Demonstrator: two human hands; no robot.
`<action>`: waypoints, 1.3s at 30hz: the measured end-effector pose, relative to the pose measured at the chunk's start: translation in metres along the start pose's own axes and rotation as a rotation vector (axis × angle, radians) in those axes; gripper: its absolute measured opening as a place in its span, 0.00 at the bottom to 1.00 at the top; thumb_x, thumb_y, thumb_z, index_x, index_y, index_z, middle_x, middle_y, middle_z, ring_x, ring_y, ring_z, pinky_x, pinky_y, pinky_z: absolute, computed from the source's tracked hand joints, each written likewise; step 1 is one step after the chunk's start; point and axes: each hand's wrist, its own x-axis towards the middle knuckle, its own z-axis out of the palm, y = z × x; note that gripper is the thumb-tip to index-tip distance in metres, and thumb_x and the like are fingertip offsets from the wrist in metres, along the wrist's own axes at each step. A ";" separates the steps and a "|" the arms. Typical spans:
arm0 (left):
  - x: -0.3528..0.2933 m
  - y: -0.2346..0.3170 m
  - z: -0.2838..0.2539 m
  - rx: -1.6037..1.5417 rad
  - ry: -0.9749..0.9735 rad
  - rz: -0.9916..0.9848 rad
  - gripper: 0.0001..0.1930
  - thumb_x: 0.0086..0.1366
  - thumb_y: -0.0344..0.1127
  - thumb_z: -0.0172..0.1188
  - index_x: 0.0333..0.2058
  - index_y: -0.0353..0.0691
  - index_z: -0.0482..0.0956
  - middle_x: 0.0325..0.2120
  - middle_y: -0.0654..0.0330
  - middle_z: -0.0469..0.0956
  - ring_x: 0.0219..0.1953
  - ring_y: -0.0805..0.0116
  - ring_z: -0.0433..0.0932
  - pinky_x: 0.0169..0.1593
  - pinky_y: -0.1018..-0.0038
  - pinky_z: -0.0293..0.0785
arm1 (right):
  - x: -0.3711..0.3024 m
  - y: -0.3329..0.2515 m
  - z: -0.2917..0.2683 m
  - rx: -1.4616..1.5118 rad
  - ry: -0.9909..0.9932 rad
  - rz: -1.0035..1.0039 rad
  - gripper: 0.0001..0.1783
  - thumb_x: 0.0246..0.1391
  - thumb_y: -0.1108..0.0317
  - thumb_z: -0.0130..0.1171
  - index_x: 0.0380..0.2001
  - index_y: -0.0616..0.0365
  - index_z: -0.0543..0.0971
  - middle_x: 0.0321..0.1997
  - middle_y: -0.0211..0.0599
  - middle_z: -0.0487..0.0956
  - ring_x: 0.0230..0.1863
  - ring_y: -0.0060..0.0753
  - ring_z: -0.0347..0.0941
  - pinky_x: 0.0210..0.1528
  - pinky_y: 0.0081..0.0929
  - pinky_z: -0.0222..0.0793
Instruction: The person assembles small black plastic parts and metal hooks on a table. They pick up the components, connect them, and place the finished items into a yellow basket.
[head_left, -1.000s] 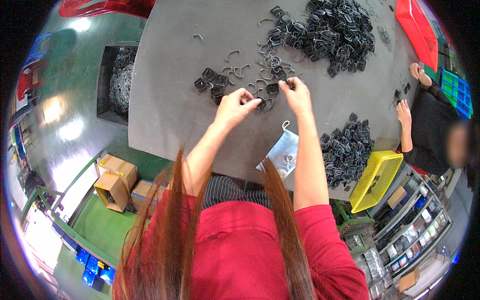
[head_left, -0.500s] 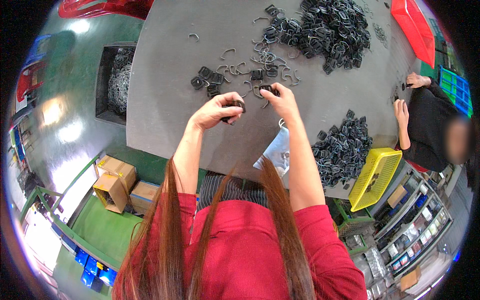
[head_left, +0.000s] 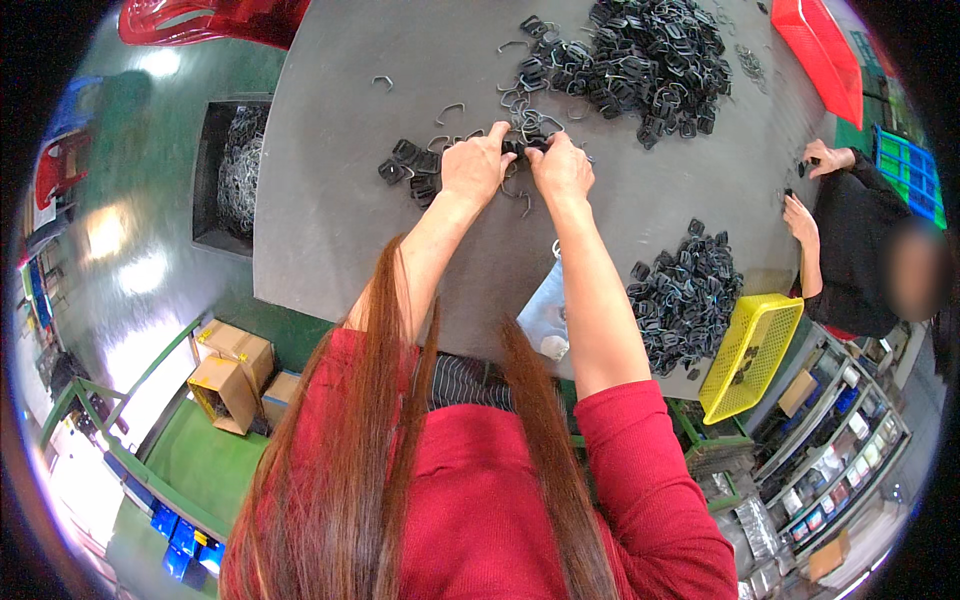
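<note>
My left hand [head_left: 473, 170] and my right hand [head_left: 562, 172] are close together over the grey table [head_left: 330, 200]. Their fingertips meet at black plastic buckles [head_left: 513, 149] lying among loose bent wire hooks [head_left: 520, 104]. Both hands have their fingers curled in on black buckle pieces; the backs of the hands hide much of the grip. Just left of my left hand lies a small group of black buckles [head_left: 407, 155]. A single wire hook [head_left: 382, 82] lies apart, farther left.
A large heap of black buckles [head_left: 660, 75] covers the far right. Nearer are another heap [head_left: 685, 295], a yellow basket [head_left: 752, 355] and a pale blue pouch-like item [head_left: 545, 312]. A co-worker [head_left: 850, 245] handles small black pieces at right. A wire-filled bin [head_left: 238, 170] stands left.
Both hands have moved away from me, up the table, and come together at the buckles among the wire hooks. The co-worker's hands have shifted slightly.
</note>
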 end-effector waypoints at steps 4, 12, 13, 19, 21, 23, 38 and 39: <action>-0.003 0.002 0.000 0.066 -0.044 -0.071 0.19 0.53 0.50 0.61 0.37 0.43 0.72 0.27 0.52 0.79 0.33 0.52 0.78 0.34 0.60 0.73 | 0.002 0.024 -0.006 0.287 -0.177 -0.043 0.17 0.45 0.56 0.60 0.35 0.55 0.79 0.36 0.47 0.79 0.42 0.50 0.75 0.44 0.42 0.69; -0.028 0.015 0.014 0.148 -0.045 -0.105 0.24 0.52 0.52 0.62 0.42 0.44 0.69 0.32 0.51 0.79 0.35 0.52 0.78 0.37 0.60 0.73 | -0.027 0.132 -0.040 0.684 -0.351 0.082 0.14 0.46 0.59 0.60 0.31 0.59 0.78 0.23 0.33 0.77 0.22 0.24 0.71 0.24 0.25 0.65; -0.032 0.013 0.015 0.140 -0.049 -0.139 0.25 0.52 0.52 0.62 0.43 0.44 0.70 0.32 0.51 0.79 0.36 0.52 0.78 0.38 0.60 0.73 | -0.037 0.141 -0.050 0.797 -0.381 0.090 0.13 0.47 0.60 0.60 0.31 0.59 0.78 0.22 0.30 0.75 0.20 0.21 0.68 0.22 0.22 0.62; -0.052 0.026 0.015 -0.277 -0.085 -0.280 0.16 0.52 0.49 0.61 0.31 0.43 0.81 0.16 0.63 0.78 0.21 0.71 0.77 0.29 0.73 0.71 | -0.098 0.230 -0.112 1.250 -0.439 0.203 0.09 0.52 0.62 0.57 0.31 0.57 0.75 0.19 0.23 0.69 0.17 0.14 0.62 0.16 0.14 0.53; -0.062 0.055 0.013 -0.346 -0.104 -0.407 0.15 0.53 0.49 0.60 0.29 0.43 0.81 0.15 0.63 0.77 0.17 0.75 0.75 0.23 0.75 0.69 | -0.116 0.269 -0.134 1.286 -0.345 0.244 0.08 0.54 0.63 0.56 0.31 0.56 0.75 0.19 0.23 0.69 0.17 0.14 0.62 0.16 0.13 0.52; -0.069 0.080 0.021 -0.327 -0.054 -0.359 0.16 0.54 0.49 0.59 0.27 0.41 0.81 0.14 0.64 0.76 0.14 0.76 0.72 0.21 0.76 0.68 | -0.133 0.316 -0.152 1.391 -0.281 0.266 0.08 0.54 0.63 0.56 0.32 0.55 0.74 0.19 0.23 0.69 0.17 0.14 0.62 0.16 0.13 0.53; -0.194 0.521 0.262 -0.782 -0.841 0.125 0.29 0.53 0.45 0.59 0.50 0.32 0.67 0.36 0.49 0.77 0.29 0.63 0.79 0.28 0.71 0.78 | -0.184 0.568 -0.188 1.349 0.473 0.631 0.20 0.48 0.58 0.60 0.44 0.53 0.73 0.40 0.35 0.72 0.42 0.31 0.68 0.37 0.35 0.67; -0.202 0.537 0.234 -0.691 -0.838 0.163 0.33 0.47 0.44 0.62 0.47 0.28 0.65 0.40 0.39 0.74 0.42 0.48 0.76 0.46 0.65 0.73 | -0.190 0.572 -0.195 1.129 0.516 0.756 0.29 0.47 0.56 0.61 0.53 0.51 0.69 0.49 0.39 0.71 0.50 0.33 0.64 0.44 0.40 0.64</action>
